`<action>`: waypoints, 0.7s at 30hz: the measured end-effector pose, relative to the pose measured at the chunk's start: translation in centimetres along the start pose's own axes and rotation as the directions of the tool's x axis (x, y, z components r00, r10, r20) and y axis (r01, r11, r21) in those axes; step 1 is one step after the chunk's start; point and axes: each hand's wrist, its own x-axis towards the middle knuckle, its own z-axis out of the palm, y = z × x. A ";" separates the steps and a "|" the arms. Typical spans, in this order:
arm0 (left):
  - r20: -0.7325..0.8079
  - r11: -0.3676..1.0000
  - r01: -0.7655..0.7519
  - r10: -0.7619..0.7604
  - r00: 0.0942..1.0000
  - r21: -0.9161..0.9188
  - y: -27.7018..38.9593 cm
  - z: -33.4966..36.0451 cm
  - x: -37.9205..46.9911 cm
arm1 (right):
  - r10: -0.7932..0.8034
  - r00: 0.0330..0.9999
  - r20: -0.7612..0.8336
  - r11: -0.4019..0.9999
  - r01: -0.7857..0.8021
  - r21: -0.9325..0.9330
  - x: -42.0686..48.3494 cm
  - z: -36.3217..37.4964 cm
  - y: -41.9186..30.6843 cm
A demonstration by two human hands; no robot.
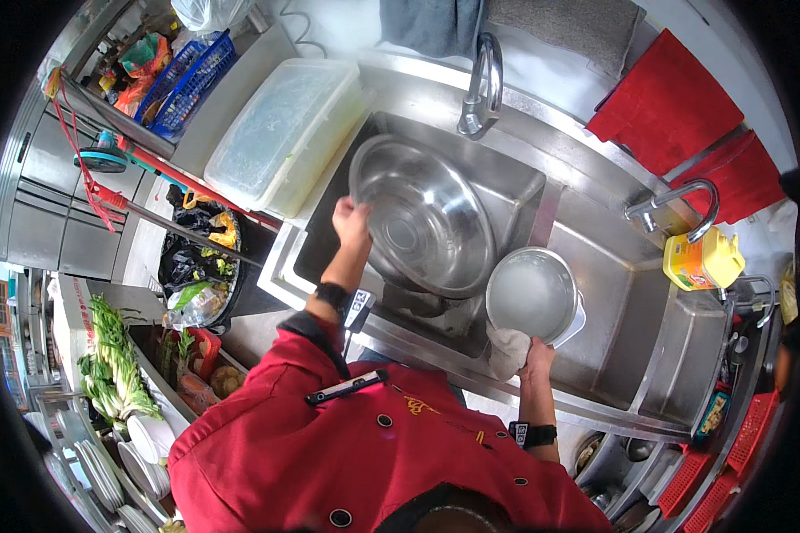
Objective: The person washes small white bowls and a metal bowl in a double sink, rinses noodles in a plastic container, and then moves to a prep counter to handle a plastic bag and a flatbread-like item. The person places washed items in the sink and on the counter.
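A large stainless-steel basin point(433, 220) leans at a tilt inside the left bowl of the steel sink point(517, 180). My left hand point(352, 223) grips its rim on the left side. At the divider between the sink bowls, a round metal pot point(532, 293) holds cloudy water. A pale grey cloth point(509, 353) lies against the near side of that pot. My right hand point(539, 360) holds the cloth by the pot's rim; whether its fingers also grip the pot is hard to make out.
Two chrome faucets point(483, 86) rise behind the bowls. A lidded plastic tub point(287, 133) stands left of the sink. A yellow jug point(703, 260) sits at the right. A lined waste bin point(197, 260), leafy greens point(117, 360) and stacked plates point(97, 473) are on the left. Red cloths point(667, 100) hang behind.
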 end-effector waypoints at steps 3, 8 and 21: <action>-0.174 0.920 0.130 -0.069 0.982 0.369 -5.8 -6.2 -0.1 | -0.052 0.998 -0.021 0.997 0.051 -0.050 0.1 0.0 0.1; -0.175 0.437 0.415 -0.491 0.853 0.798 -11.1 -10.1 -1.7 | -0.029 0.999 -0.036 0.996 0.026 -0.082 -0.3 0.2 -0.2; 0.542 0.558 0.283 -0.828 0.140 0.780 -5.2 10.5 -18.3 | 0.011 0.998 0.056 0.999 -0.009 -0.036 -0.3 0.2 -0.4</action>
